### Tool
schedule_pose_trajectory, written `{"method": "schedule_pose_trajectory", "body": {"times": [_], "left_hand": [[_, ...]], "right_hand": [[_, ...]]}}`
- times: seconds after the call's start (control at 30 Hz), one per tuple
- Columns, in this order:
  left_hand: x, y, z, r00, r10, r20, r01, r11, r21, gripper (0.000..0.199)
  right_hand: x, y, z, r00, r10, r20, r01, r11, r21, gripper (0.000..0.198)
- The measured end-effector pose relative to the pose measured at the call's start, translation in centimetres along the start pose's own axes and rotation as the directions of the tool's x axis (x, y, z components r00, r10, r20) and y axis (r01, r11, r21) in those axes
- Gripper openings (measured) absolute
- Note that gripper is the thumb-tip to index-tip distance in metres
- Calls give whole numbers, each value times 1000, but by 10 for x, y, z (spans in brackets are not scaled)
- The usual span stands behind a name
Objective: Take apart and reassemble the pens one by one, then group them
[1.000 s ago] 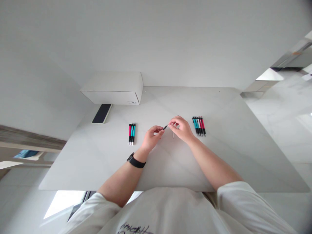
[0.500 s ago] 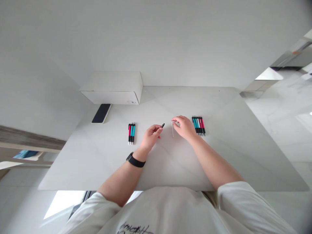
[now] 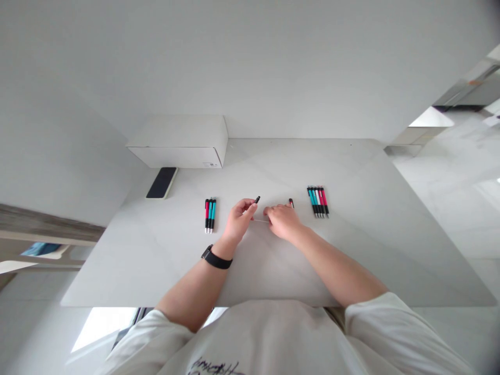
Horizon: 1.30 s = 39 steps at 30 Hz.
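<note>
R hand (image 3: 284,221) shifted twd L hand (image 3: 236,221), palm down, grip pinching white rod (image 3: 261,221), L's pinching blk tube (image 3: 257,199).

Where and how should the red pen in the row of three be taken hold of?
I'd likely pinch the red pen across its slim middle, from above and its open left side: it lies flat, with a turquoise pen close along its right.

Illegible shirt script (image 3: 215,367) and box label (image 3: 211,164)
</note>
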<state>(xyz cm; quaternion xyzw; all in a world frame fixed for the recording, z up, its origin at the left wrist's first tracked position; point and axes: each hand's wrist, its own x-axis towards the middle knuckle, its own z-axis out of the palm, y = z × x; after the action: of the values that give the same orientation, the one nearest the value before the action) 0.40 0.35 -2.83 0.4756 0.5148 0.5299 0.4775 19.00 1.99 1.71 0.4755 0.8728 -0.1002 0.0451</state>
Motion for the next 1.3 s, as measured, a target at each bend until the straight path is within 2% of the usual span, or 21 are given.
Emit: {"method": "schedule_pose_trajectory", "body": {"times": [0.23, 0.43, 0.67, 0.8, 0.9, 0.97, 1.0, 1.1, 1.17, 1.2, 1.3], "left_hand": [[1, 3, -2, 996, 33, -88, -37, 998, -46, 30], [0, 5, -4, 995, 35, -94, -42, 997, -65, 31], [1, 7, -2, 996, 14, -83, -23, 994, -104, 32], [2, 7, -4, 997, 16, -81, -25, 993, -119, 31], [3, 7, -5, 997, 17, -81, -26, 993, -118, 29], [2, 6, -5, 997, 19, -72, -28, 993, -117, 29], [2, 6, -5, 998, 20, -63, -27, 993, -113, 30], [0, 5, -2, 999, 16, -41, -19, 997, -76, 32], [-1, 4, -1, 1000, 9, -25, -11, 999, -42, 33], [-2, 4, 0, 1000, 7, -14, -7, 1000, -29, 34], [-3, 5, 1, 1000, 1, 22, -1, 1000, -4, 34]], "right_hand": [[-8, -13, 4, 998, -47, 47, 50, 996, -67, 26], [-9, -10, 6, 995, -97, 38, 100, 992, -82, 23], [-9, -21, 3, 998, -51, -25, 49, 996, -72, 22], [-6, -20, 2, 1000, 8, -1, -8, 1000, -11, 23], [-2, -2, -6, 998, 18, -59, -8, 986, 167, 21], [-1, 15, -15, 982, 47, -182, 26, 923, 383, 16], [0, 23, -19, 968, 66, -242, 68, 859, 508, 15], [4, 40, -28, 870, 279, -407, 185, 580, 793, 11], [6, 44, -29, 802, 402, -442, 265, 423, 867, 16], [7, 45, -29, 783, 430, -448, 303, 365, 880, 19], [11, 41, -25, 773, 442, -456, 387, 242, 890, 24]]}}
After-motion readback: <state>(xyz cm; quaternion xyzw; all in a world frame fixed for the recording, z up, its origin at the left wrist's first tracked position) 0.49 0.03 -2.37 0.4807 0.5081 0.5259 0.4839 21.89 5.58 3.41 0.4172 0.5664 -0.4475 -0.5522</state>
